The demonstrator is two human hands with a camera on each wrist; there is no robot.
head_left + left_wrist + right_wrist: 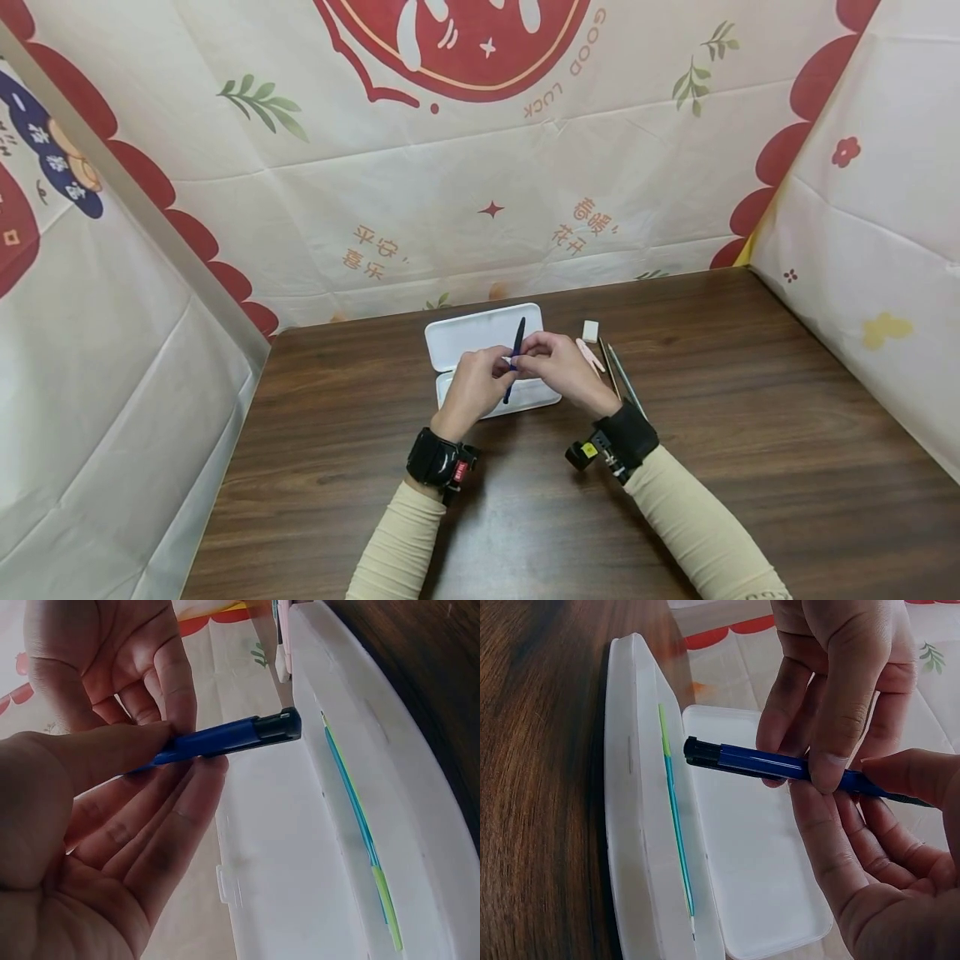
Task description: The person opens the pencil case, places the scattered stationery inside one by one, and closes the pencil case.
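A blue pen with a black end is held up over an open white case. My left hand pinches the pen between thumb and fingers. From the other side, my right hand pinches the same pen, its thumb and index finger close against the left fingertips. Both wrist views show the black end of the pen sticking out free. Inside the case's lower tray lies a thin green-and-blue stick, like a pen refill. Fingers partly cover the pen's middle.
Right of the case on the brown wooden table lie a white eraser-like block, a slim pink item and two thin pencil-like sticks, one dark and one greenish. Printed cloth walls stand behind and at both sides.
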